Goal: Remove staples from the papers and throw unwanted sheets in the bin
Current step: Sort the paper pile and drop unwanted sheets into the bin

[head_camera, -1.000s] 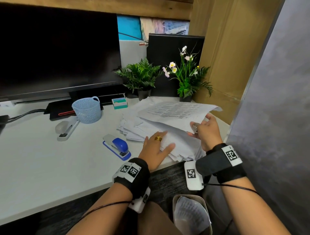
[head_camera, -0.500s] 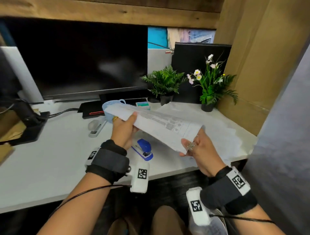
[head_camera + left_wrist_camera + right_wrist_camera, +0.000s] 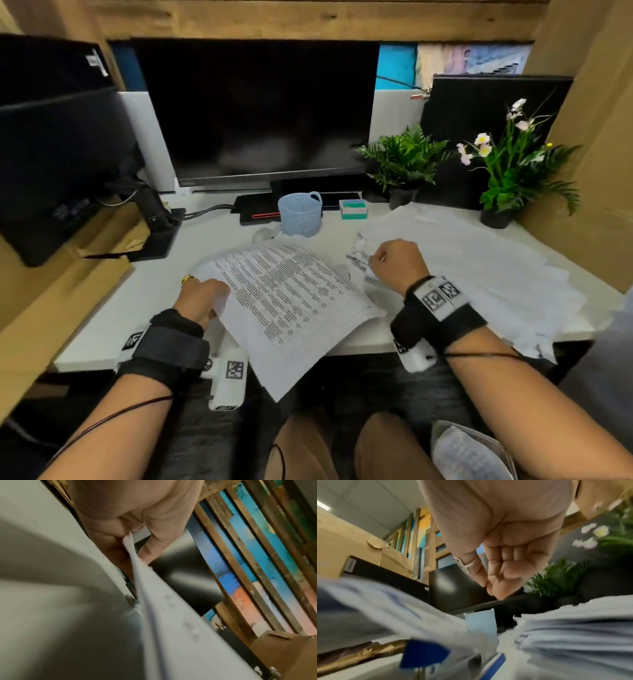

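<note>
So the left hand [image 3: 202, 296] is pinching the edge of a printed sheaf [image 3: 291, 301], thumb on top and fingers under, and the sheaf lies slanted over the front edge of the surface [image 3: 137, 308], partly hanging off. The right hand [image 3: 397, 262] hovers just beside the sheaf's far corner, holding nothing, with thumb and fingertips drawn together. Too blurry to spot a staple, honestly. My guess is this is the find-the-staple step for this set. A blue stapler [image 3: 423, 654] sits under the sheaf, and the big pile [image 3: 479, 267] lies to the right. The bin [image 3: 472, 452] is down by the right knee with paper in it. The next move probably calls for getting a nail or tool under the staple while the left hand holds the pages flat.
</note>
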Action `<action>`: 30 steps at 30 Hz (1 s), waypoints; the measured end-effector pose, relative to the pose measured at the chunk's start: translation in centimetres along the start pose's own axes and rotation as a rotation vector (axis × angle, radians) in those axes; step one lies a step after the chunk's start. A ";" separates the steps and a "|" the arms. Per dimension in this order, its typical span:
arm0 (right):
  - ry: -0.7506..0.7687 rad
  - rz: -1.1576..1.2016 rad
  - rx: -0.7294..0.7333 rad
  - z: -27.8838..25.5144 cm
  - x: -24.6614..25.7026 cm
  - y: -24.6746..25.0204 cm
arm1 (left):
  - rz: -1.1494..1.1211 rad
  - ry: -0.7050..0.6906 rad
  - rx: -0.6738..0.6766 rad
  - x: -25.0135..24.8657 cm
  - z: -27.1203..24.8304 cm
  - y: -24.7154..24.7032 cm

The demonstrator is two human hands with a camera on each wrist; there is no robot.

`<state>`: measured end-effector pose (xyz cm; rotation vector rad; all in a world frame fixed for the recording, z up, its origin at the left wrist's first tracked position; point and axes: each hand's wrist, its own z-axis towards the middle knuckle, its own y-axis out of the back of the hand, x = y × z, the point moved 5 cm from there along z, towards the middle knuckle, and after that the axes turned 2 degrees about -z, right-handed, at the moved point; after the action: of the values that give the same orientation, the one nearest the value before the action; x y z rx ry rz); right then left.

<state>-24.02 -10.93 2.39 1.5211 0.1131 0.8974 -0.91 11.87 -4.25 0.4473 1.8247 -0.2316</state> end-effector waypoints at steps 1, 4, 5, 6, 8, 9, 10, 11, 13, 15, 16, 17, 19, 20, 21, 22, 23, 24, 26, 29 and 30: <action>-0.001 -0.019 0.075 0.8 0.5 -1.2 | 0.017 0.007 0.003 0.2 -0.3 0.4; -0.008 -0.136 0.334 1.7 1.5 -4.8 | 0.066 0.018 -0.071 0.8 -0.9 1.3; -0.015 -0.152 0.395 1.9 1.7 -5.6 | 0.153 0.009 -0.114 0.9 -0.9 1.3; -0.022 -0.153 0.449 2.1 1.7 -6.4 | 0.267 0.001 -0.153 1.0 -0.7 1.4; -0.049 -0.112 0.507 2.6 1.6 -7.1 | 0.485 -0.008 -0.243 1.1 -0.4 1.4; -0.069 -0.075 0.511 2.8 1.6 -7.3 | 0.553 -0.022 -0.288 0.9 -0.7 1.2; -0.083 -0.051 0.504 3.3 1.5 -7.5 | 0.596 -0.056 -0.300 0.8 -1.0 0.9; -0.100 -0.046 0.492 3.6 1.3 -7.6 | 0.647 -0.107 -0.266 0.5 -1.4 0.3; -0.122 0.015 0.469 4.2 1.4 -7.7 | 0.757 -0.235 -0.151 0.1 -2.2 -1.4; -0.122 0.168 0.529 4.1 2.3 -7.8 | 0.852 -0.367 0.044 -0.1 -2.7 -3.5; -0.094 0.189 0.570 4.1 3.0 -7.9 | 0.895 -0.449 0.181 -0.1 -3.0 -4.7; -0.094 0.166 0.614 3.9 3.6 -8.0 | 0.933 -0.533 0.335 0.2 -3.4 -6.0; -0.052 0.090 0.622 4.0 4.0 -8.2 | 0.959 -0.579 0.560 0.7 -4.8 -7.6; -0.050 0.078 0.601 4.2 3.7 -8.3 | 1.000 -0.541 0.617 1.4 -4.8 -8.1; -0.023 0.019 0.584 4.2 3.5 -8.2 | 1.077 -0.490 0.636 2.2 -4.5 -8.3; -0.013 -0.031 0.553 4.5 3.0 -8.1 | 1.209 -0.447 0.639 3.0 -4.1 -8.5; -0.019 -0.074 0.522 4.6 2.4 -8.1 | 1.347 -0.426 0.632 3.7 -4.1 -8.5; -0.033 -0.110 0.493 4.8 1.9 -8.0 | 1.451 -0.419 0.615 4.0 -4.2 -8.4; -0.031 -0.134 0.432 5.2 1.1 -7.9 | 1.513 -0.408 0.573 4.2 -4.1 -8.2; -0.030 -0.109 0.396 5.5 0.8 -8.0 | 1.566 -0.383 0.536 3.4 -4.5 -8.0; -0.045 -0.075 0.369 5.6 0.7 -7.8 | 1.595 -0.378 0.527 3.2 -4.5 -8.0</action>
<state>-16.86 -13.53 -3.56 1.8648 0.3154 0.8113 -9.01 6.90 -6.47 1.8895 0.6055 0.3154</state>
